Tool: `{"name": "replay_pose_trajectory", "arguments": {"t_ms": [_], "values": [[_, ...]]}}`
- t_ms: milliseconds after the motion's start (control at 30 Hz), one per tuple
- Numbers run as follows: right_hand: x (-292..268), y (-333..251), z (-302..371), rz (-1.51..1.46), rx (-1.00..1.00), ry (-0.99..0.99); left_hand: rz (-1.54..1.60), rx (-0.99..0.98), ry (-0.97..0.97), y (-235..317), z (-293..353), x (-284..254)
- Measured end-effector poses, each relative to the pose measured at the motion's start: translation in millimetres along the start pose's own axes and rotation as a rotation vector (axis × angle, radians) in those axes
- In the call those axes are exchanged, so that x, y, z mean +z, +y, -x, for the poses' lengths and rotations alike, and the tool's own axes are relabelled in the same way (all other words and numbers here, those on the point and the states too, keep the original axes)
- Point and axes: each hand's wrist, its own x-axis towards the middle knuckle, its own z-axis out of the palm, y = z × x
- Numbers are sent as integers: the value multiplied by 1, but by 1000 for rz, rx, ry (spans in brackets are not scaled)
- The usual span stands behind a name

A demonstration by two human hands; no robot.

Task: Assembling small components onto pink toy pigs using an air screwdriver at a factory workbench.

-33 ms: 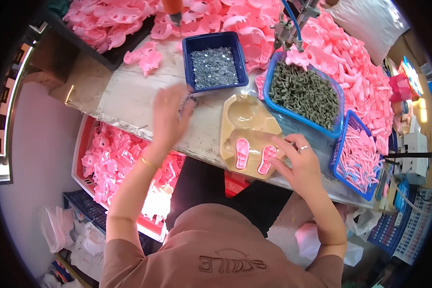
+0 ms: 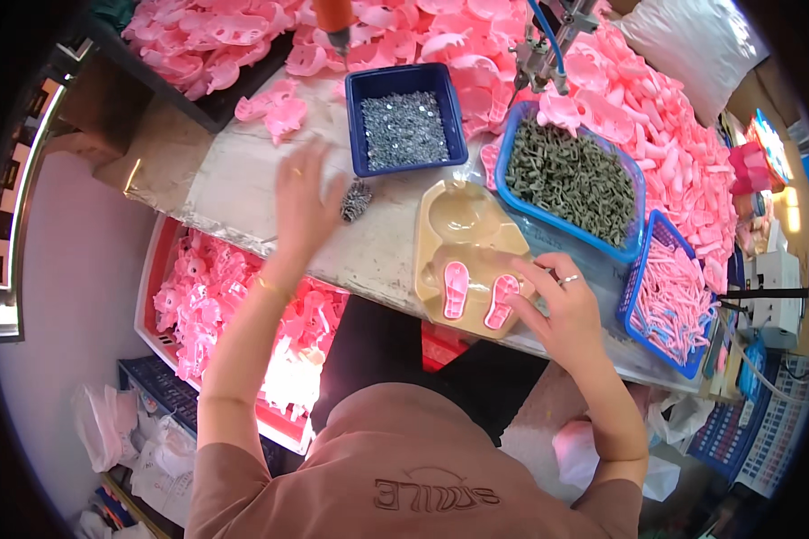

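Clock face centred on the mould [image 2: 466, 255], 12 = far side of the surface [image 2: 243, 184].

Mould: tan, glossy, near edge of surface. Two pink soles lie in it, both toward the near side: left sole [image 2: 456, 290] at about 7, right sole [image 2: 502, 302] at about 5.

Left hand [image 2: 306, 202]: at 10, over the surface, motion-blurred. Grip: thumb and fingers apart. Just beside it, on its mould side, a small pile [image 2: 356, 199] of grey metal bits on the surface; contact cannot be told.

Right hand [image 2: 562, 301]: at 4, by the mould's right edge. Grip: thumb and forefinger apart, tips near the right sole; cannot tell whether they touch it. Ring on one finger.

Around the mould:
- 11: dark blue bin [image 2: 410, 169], holding silvery metal bits.
- Between 1 and 2: light blue tub [image 2: 641, 193], heaped with grey-green clips.
- 3: blue basket [image 2: 634, 269], full of pink and bluish sticks.
- 2: large heap [image 2: 683, 162] of pink parts, behind tub and basket.
- 10, farther out than the pile: a few loose pink parts [image 2: 277, 110].
- Between 8 and 9, below surface level: red crate [image 2: 279, 428] of pink parts.
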Motion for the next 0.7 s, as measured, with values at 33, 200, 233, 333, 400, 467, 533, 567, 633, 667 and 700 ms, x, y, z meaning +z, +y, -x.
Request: {"name": "replay_pose_trajectory", "arguments": {"t_ms": [33, 200, 233, 333, 400, 467, 533, 567, 633, 667, 700], "values": [[1, 0, -1, 7, -6, 5, -128, 10, 70, -27, -14, 8], [10, -2, -5, -26, -123, 21, -243, -27, -48, -124, -38, 9], [12, 0, -5, -20, -122, 23, -237, -25, -45, -122, -39, 9], [12, 6, -2, -44, -116, 65, 42, -163, 91, -94, -33, -11], [9, 4, -2, -155, -57, 70, 479, -415, 128, -68, -24, -41], [4, -10, -6, -262, 4, 44, 689, -471, 143, -33, -16, -71], [7, -21, -13, -370, 57, 18, 897, -518, 168, -1, -12, -95], [14, -22, -17, -455, 44, 6, 1023, -562, 102, 12, -10, -102], [35, -24, -24, -543, 24, -6, 1264, -655, -29, 38, -12, -114], [50, -27, -25, -715, 74, 40, 1381, -705, -94, 50, -13, -118], [58, -30, -26, -885, 127, 88, 1513, -693, -164, 56, -15, -116]]}}
